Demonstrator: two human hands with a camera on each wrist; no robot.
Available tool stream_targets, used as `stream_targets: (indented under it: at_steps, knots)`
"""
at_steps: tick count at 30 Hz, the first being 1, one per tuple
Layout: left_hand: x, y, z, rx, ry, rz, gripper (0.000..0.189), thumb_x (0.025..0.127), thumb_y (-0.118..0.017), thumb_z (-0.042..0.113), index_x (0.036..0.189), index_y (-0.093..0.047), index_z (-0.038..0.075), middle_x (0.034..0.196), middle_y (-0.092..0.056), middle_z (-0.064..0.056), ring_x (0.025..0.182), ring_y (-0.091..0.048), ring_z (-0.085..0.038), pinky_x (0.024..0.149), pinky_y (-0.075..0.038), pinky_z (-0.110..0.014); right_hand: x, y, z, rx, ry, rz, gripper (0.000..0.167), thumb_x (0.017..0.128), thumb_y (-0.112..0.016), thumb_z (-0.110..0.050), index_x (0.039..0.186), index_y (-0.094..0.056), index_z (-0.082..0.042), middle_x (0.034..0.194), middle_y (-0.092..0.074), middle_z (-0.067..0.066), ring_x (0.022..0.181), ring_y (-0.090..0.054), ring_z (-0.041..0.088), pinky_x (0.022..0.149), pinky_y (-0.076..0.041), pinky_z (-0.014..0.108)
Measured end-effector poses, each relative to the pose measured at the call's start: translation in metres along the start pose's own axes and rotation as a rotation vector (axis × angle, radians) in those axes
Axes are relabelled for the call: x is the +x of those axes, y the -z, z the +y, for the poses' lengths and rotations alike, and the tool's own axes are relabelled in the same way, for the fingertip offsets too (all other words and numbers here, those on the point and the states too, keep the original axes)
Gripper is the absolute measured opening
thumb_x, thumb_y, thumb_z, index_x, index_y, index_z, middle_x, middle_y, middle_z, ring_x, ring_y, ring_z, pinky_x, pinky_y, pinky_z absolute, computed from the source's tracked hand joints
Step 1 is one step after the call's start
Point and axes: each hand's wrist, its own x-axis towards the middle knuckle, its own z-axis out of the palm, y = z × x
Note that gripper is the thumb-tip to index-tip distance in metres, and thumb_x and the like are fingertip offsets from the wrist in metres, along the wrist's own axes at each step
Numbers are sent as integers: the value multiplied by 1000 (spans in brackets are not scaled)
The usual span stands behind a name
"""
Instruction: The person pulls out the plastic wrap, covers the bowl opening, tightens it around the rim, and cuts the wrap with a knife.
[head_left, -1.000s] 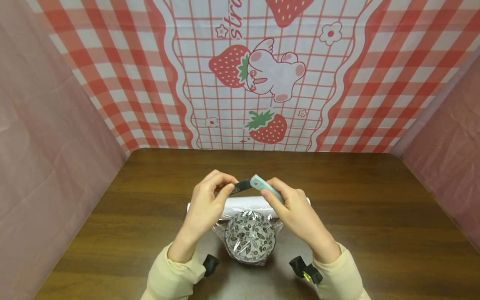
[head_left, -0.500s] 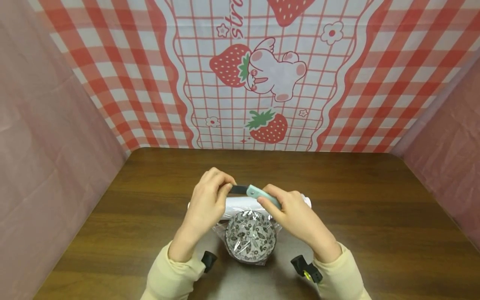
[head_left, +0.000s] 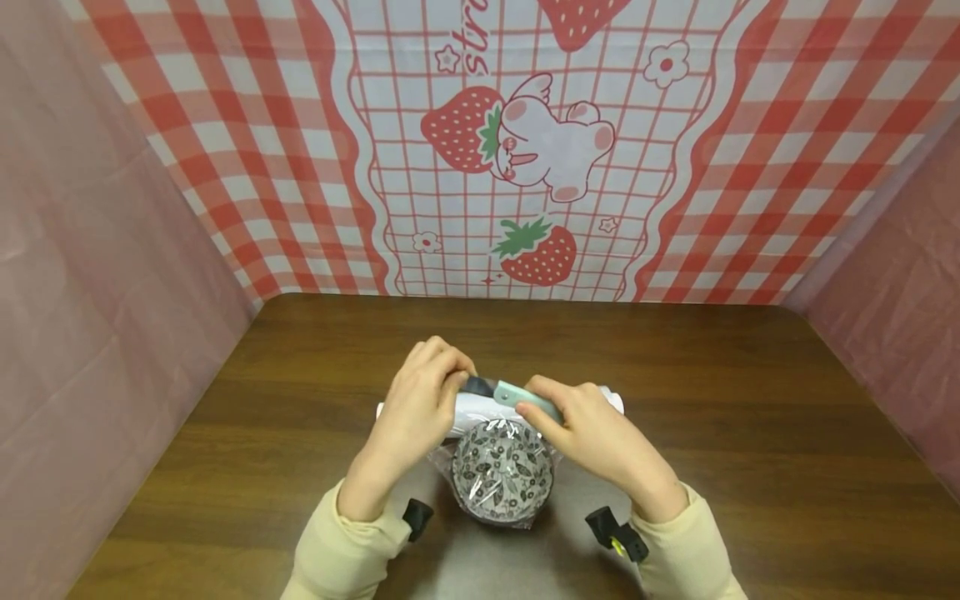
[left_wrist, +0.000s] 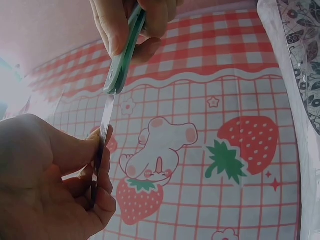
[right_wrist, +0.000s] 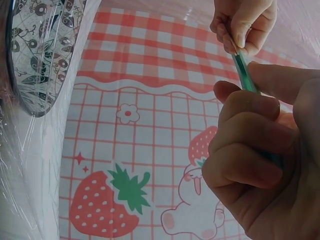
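A folding knife with a mint-green handle (head_left: 527,399) and a dark blade (head_left: 477,386) spans the gap between the hands. My left hand (head_left: 418,404) pinches the blade between thumb and fingers, as the left wrist view also shows. Curled round the handle is my right hand (head_left: 600,427); in the right wrist view its fingers (right_wrist: 245,145) hide most of it. The blade stands unfolded from the handle, nearly in line with it. Below the knife sits a round bowl (head_left: 502,471) with a dark leaf pattern, covered by clear plastic film. Behind it lies a white roll of cling film (head_left: 480,410), partly hidden by the hands.
Everything stands on a brown wooden table (head_left: 712,400). A red-and-white strawberry-print cloth (head_left: 525,150) hangs behind its back edge, with pink cloth (head_left: 112,275) at the sides. Loose film hangs around the bowl and joins it to the roll.
The knife has come lower, toward the roll. Its blade has swung from a bent angle to nearly in line with the handle. My right hand has dropped slightly; the bowl stays put.
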Motion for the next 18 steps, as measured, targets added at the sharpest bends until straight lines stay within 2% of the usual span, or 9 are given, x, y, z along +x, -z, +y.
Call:
stream_targets:
  at_steps: [11, 18]
  knots:
    - [-1, -1, 0, 41, -30, -25, 14, 79, -61, -4, 80, -63, 9, 80, -54, 0, 78, -48, -17, 69, -42, -29, 0, -1, 2, -32, 0, -42, 15, 91, -51, -35, 86, -55, -22, 57, -43, -13, 47, -37, -1, 46, -35, 18]
    - [0, 0, 0, 49, -56, -27, 13, 81, -61, -2, 81, -65, 10, 81, -54, 1, 78, -48, -17, 71, -41, -29, 1, -3, 4, -64, 57, -38, 13, 90, -54, -28, 81, -54, -19, 62, -42, -12, 54, -39, 0, 51, -36, 18]
